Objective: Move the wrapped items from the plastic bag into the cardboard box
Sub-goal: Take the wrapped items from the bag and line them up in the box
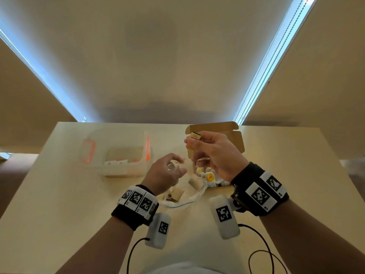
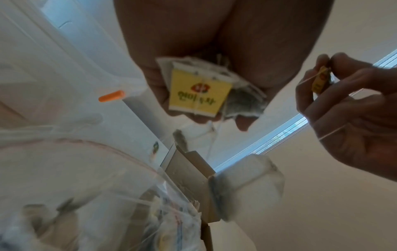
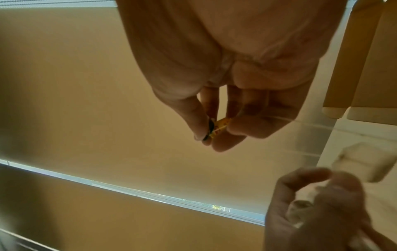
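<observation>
Step in hand, as judged: transfer from bag to box, with a tangle to clear first.

The right hand is raised over the open brown cardboard box, which lies at 1 o'clock on the pale table. Thumb and forefinger pinch a small yellow paper tag; a thin white string runs from it across the hand.

The left hand hovers at 12 o'clock above the crumpled clear plastic bag, its fingers curled round a bundle of tea bags with a yellow label. More strings hang below it.

Wrapped items remain in the bag; others with yellow labels already lie in the box, at 3 o'clock from the bag. A clear plastic container with orange clips stands at 10 o'clock.

The next move likely calls for drawing the strings apart, then lowering both loads into the box. Risk: a snagged string may drag other bags along.
</observation>
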